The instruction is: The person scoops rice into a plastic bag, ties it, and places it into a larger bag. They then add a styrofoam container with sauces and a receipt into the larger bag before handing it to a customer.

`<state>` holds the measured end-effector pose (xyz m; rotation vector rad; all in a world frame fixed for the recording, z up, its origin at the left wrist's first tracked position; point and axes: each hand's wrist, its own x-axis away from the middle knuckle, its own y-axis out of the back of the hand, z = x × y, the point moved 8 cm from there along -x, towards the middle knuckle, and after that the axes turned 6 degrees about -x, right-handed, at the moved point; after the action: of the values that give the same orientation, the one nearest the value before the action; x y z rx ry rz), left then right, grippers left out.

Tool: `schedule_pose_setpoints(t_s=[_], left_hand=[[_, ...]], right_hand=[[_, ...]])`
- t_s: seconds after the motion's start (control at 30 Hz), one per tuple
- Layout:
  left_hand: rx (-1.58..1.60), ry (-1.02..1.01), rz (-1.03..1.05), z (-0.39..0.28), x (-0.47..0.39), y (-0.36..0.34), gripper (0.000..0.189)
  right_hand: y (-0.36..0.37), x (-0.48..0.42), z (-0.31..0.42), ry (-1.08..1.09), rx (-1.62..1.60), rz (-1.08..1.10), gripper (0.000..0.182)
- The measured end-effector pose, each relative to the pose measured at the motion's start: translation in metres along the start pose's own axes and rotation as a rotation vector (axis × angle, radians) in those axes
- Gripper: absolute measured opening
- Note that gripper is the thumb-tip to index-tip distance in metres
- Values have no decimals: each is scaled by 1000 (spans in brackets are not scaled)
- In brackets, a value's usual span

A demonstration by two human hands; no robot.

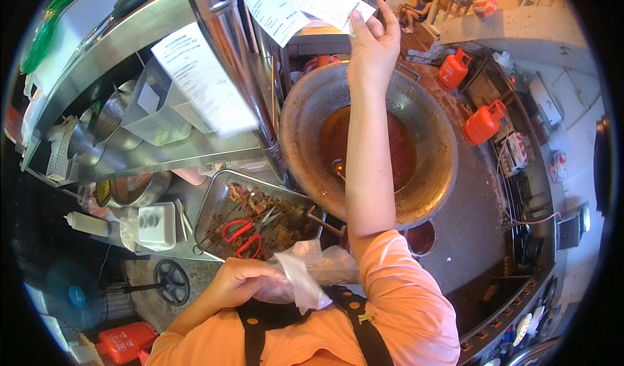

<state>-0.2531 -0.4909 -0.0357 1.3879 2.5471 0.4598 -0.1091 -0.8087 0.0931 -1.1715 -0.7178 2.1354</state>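
Note:
My right hand is raised at the top, its thumb and fingers pinching the corner of a printed paper slip. A second slip hangs beside it, and another hangs by the metal post. Low in front of my chest, my left hand grips a crumpled clear plastic bag. Under my right arm stands a large metal pot with reddish-brown liquid and a ladle in it. Left of the pot, a steel tray holds chopped meat and red-handled scissors.
A steel shelf with plastic tubs and metal pots spans the left. Below it are a squeeze bottle and white foam boxes. Red gas cylinders stand at right. A fan is at lower left. A person sits far back.

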Motion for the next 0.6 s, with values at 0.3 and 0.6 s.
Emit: schedule_pose_setpoints(t_s=[0.3, 0.6], left_hand=[[-132, -135, -198, -10, 33, 54, 11], [-333, -524, -250, 10, 124, 150, 14]], right_hand=[[-120, 205, 75, -157, 854, 1016, 47], [-125, 402, 13, -795, 813, 769, 20]])
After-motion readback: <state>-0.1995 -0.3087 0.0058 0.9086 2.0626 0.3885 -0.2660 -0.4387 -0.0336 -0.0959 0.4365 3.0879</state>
